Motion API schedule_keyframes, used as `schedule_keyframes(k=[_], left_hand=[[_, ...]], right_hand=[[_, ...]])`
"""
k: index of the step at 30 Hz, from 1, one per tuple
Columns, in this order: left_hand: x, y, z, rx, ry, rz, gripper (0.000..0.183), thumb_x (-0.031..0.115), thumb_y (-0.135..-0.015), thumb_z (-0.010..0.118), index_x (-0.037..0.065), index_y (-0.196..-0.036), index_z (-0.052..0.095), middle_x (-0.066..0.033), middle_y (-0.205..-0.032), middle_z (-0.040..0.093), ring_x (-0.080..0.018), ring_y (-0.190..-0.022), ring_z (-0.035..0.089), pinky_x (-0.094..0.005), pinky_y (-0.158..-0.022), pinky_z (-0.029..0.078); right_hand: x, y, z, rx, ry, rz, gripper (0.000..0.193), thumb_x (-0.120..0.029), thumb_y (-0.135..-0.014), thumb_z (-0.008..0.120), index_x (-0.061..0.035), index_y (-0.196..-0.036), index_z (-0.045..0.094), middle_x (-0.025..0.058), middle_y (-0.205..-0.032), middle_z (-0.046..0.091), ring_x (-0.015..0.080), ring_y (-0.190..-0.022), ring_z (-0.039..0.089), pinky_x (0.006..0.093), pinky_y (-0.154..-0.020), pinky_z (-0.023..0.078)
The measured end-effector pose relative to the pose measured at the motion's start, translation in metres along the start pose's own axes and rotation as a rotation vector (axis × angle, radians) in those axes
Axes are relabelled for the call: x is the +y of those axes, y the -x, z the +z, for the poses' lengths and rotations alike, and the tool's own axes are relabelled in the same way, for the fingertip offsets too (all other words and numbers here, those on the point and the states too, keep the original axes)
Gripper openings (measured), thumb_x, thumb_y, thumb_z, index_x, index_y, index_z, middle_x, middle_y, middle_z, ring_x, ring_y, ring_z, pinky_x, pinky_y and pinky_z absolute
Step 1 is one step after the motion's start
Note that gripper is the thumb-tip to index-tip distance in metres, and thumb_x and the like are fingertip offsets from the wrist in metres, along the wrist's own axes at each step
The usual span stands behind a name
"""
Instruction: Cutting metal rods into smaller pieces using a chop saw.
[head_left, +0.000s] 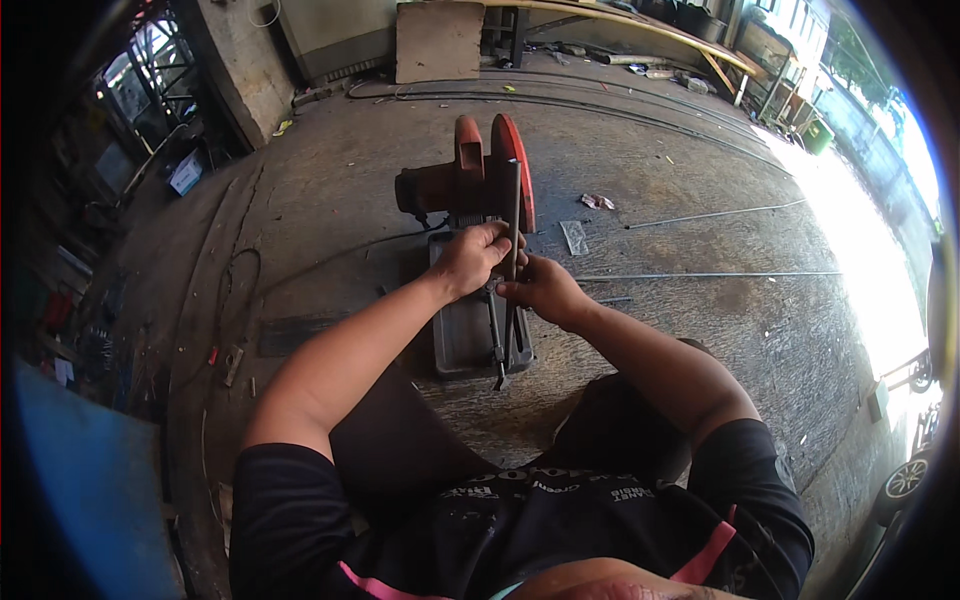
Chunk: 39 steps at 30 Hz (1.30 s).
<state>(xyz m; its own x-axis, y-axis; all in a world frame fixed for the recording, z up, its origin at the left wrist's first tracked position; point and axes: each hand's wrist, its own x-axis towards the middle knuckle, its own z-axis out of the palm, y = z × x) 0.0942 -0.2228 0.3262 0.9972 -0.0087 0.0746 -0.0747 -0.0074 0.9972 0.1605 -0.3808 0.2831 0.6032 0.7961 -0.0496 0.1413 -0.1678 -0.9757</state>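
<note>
In front of me stands a red cut-off saw (pixel 471 180) with a round red guard and a grey base (pixel 455 345). Both hands are over its base, close together. My left hand (pixel 470 260) is closed on a thin dark metal bar (pixel 514 195), with thumb and fingers around it. Just below, my right hand (pixel 546 290) closes on the same bar from the right. The bar points away from me, past the guard's right side; my fingers hide part of it. A clamp screw (pixel 496 330) with a small handle lies along the base, under the hands.
Long thin metal rods (pixel 710 275) lie on the floor at the right. A clear plastic packet (pixel 574 237) and a crumpled wrapper (pixel 598 202) are beside the saw. A cable (pixel 340 250) runs left from it. A board (pixel 438 42) leans at the back, near a wooden bench (pixel 620 18).
</note>
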Motion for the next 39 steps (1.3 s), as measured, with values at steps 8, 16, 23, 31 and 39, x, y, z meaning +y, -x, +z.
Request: schedule_keyframes(k=[8,16,23,31,39], left_hand=[[-0.011,-0.022,0.011,0.145,-0.242,0.084,0.009,0.009,-0.092,0.051,0.001,-0.094,0.056,-0.0029,-0.081,0.06,-0.0102,-0.074,0.057,-0.0256,-0.071,0.047],[-0.009,-0.003,0.006,0.341,-0.421,0.134,0.019,0.019,-0.086,0.064,0.002,-0.085,0.056,-0.0031,-0.077,0.061,-0.0091,-0.073,0.056,-0.0257,-0.068,0.046],[-0.002,-0.019,0.01,0.328,-0.391,0.119,0.021,0.022,-0.083,0.066,0.002,-0.083,0.059,-0.0065,-0.075,0.064,-0.0147,-0.071,0.061,-0.0289,-0.066,0.047],[0.018,-0.041,0.058,0.063,0.023,0.114,0.01,0.009,-0.091,0.052,0.0,-0.087,0.055,-0.0071,-0.078,0.061,-0.0125,-0.072,0.058,-0.0256,-0.07,0.047],[0.036,-0.063,0.075,0.211,-0.021,0.282,0.011,0.01,-0.086,0.059,0.002,-0.092,0.055,-0.0051,-0.081,0.061,-0.0113,-0.071,0.057,-0.0234,-0.066,0.046]], right_hand=[[0.003,-0.008,-0.009,0.009,-0.105,0.048,0.027,-0.016,-0.084,0.062,0.0044,-0.101,0.057,0.0094,-0.082,0.064,0.0157,-0.075,0.062,0.0294,-0.07,0.049],[0.002,-0.002,0.0,-0.121,-0.131,0.042,0.02,-0.01,-0.088,0.054,0.0035,-0.102,0.056,0.0104,-0.085,0.064,0.0162,-0.076,0.063,0.0303,-0.071,0.052],[-0.013,0.004,-0.004,-0.017,-0.174,0.083,0.021,-0.012,-0.088,0.056,0.0046,-0.101,0.056,0.0106,-0.087,0.065,0.0161,-0.078,0.064,0.0298,-0.071,0.051],[-0.033,0.059,-0.025,0.321,-0.242,0.011,0.033,-0.031,-0.09,0.058,0.0004,-0.1,0.055,0.0064,-0.085,0.06,0.0129,-0.075,0.057,0.0291,-0.067,0.047],[-0.056,0.06,-0.067,0.363,-0.49,0.068,0.031,-0.028,-0.096,0.047,-0.001,-0.111,0.051,0.0015,-0.074,0.048,0.0107,-0.06,0.047,0.0256,-0.055,0.041]])
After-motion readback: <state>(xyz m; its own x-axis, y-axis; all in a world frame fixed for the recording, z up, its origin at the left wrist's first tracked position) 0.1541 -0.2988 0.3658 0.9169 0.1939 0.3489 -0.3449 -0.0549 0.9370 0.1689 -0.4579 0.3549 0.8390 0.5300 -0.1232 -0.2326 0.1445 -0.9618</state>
